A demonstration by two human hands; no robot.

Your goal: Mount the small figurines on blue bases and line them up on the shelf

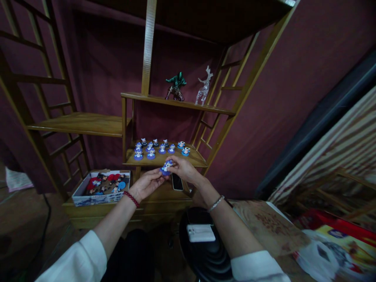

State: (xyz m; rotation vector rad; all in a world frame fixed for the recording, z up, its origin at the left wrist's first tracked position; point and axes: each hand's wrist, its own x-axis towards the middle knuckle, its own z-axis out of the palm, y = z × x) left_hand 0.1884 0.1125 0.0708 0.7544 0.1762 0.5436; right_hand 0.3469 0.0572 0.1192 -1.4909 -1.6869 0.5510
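Between both hands is a small purple-and-white figurine (166,167) on a purple base, held just in front of a low shelf. My left hand (149,183) grips its base from the left, with the fingers closed. From the right, my right hand (184,169) pinches its upper part. Behind it, on the wooden shelf (164,159), stand several similar purple figurines (150,153). A few dark-based ones (155,143) are at the back, and two blue-based ones (185,151) stand on the right. An open box (101,199) of mixed figurines lies to the lower left.
A green figure (177,84) and a clear deer ornament (203,88) stand on the shelf above. A phone (177,182) lies beneath my right hand. Nearer, a black stool (188,250) carries a white object (201,233). Plastic bags (319,258) are at the right.
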